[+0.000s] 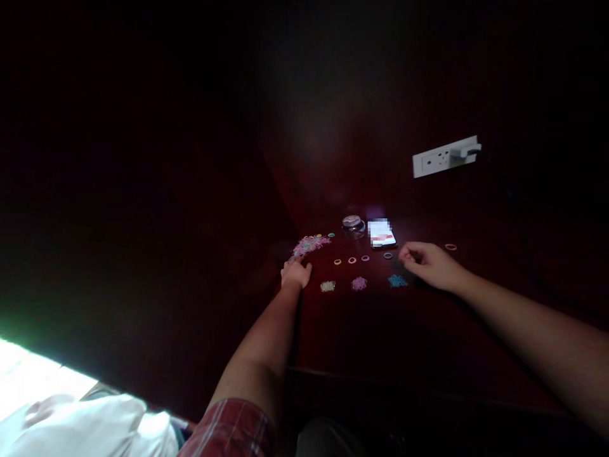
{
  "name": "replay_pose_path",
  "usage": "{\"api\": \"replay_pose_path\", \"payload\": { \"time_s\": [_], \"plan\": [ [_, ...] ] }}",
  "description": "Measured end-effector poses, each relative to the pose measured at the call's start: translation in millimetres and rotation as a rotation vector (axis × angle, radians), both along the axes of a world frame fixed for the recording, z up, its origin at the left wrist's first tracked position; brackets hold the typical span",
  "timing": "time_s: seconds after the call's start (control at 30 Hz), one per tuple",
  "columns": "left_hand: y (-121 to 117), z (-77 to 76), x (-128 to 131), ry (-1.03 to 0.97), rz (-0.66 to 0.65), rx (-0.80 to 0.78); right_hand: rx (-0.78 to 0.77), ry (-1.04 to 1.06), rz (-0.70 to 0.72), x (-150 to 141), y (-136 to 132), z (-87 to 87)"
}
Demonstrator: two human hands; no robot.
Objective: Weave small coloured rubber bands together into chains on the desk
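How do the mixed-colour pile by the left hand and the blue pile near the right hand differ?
Size: the mixed pile is larger and sprawling; the blue pile is small and compact.
Colour: the mixed pile is mostly pink with other tints; the blue pile looks all blue.
Hands: the left hand reaches the mixed pile's edge; the right hand is beside the blue pile.
Both lie on the dark red table.

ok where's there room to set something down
The widest bare-looking patch is the front of the dark table, between its near edge and the yellow bands, pink bands and blue bands. A smaller one seems to lie between smartphone and orange ring, behind the right hand. It's crowded at the mixed heap, by the left hand.
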State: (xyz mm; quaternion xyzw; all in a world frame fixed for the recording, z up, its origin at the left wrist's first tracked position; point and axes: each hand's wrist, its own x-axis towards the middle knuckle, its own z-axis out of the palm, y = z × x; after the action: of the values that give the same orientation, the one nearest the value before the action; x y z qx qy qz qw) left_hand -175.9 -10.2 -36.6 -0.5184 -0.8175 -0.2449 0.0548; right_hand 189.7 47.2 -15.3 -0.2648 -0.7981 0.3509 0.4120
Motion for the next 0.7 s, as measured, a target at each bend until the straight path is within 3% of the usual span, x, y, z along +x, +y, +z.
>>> {"api": "replay_pose_path", "payload": {
  "time_s": [0.27, 0.4, 0.53, 0.7],
  "plan": [
    [-12.1, 6.9, 7.6, 0.001, -0.08, 0.139, 0.002, 0.012, 0.006, -0.1, -0.2, 0.2],
    [-24.0, 16.7, 24.4, -0.018, -0.146, 0.248, -0.021, 0.027, 0.026, -2.1, -2.9, 1.8],
    [-17.3, 35.4, 70.0, -0.209, -0.303, 0.465, -0.048, 0.026, 0.052, -4.6, -4.7, 1.8],
    [0.1, 54.3, 151.3, -0.379, -0.553, 0.499, -0.042, 0.03, 0.041, -4.4, -2.2, -0.9]
  ]
}}
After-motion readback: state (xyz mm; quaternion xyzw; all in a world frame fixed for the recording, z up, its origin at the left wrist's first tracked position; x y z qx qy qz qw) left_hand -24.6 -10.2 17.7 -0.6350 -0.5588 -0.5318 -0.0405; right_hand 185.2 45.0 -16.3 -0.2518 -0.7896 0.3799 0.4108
